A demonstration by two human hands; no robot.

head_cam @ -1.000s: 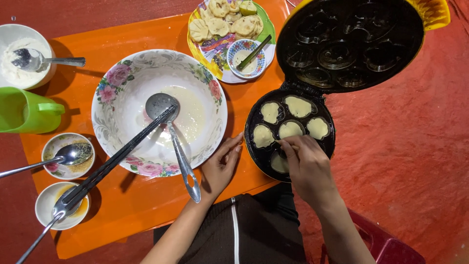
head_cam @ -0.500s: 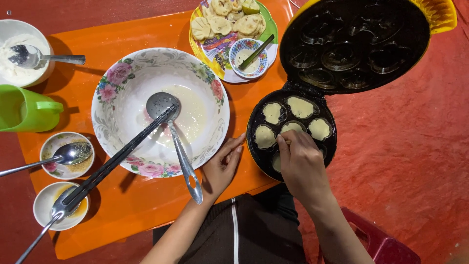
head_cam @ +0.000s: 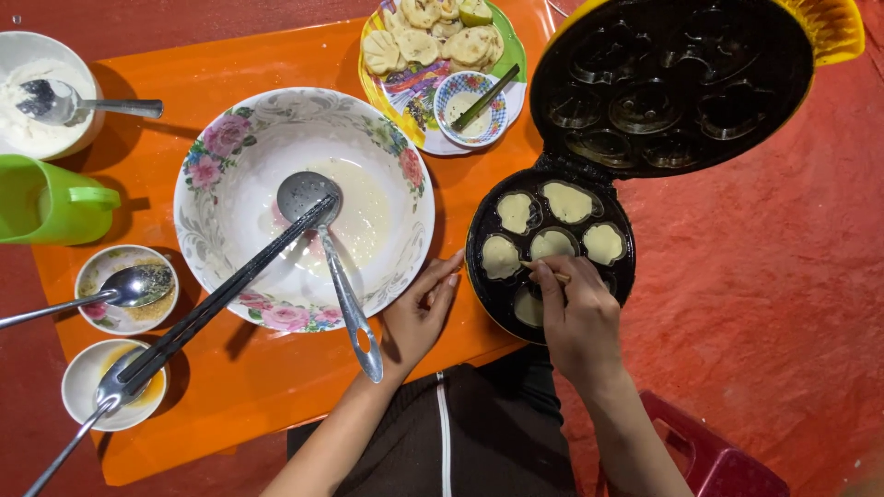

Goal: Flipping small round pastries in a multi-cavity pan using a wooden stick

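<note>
Over the mould pan (head_cam: 479, 267), the right hand (head_cam: 578, 322) pinches a thin stick (head_cam: 545, 269) above the batter cakes (head_cam: 552, 244). The left hand (head_cam: 419, 313) rests open on the table (head_cam: 230, 405). Risk: fingers may touch the pan; the stick may tear soft cakes.

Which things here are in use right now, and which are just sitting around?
In use: right hand, thin stick, cake maker, batter cakes; left hand beside floral bowl.

Idle: ladle, chopsticks, green cup, plate of cakes.
</note>
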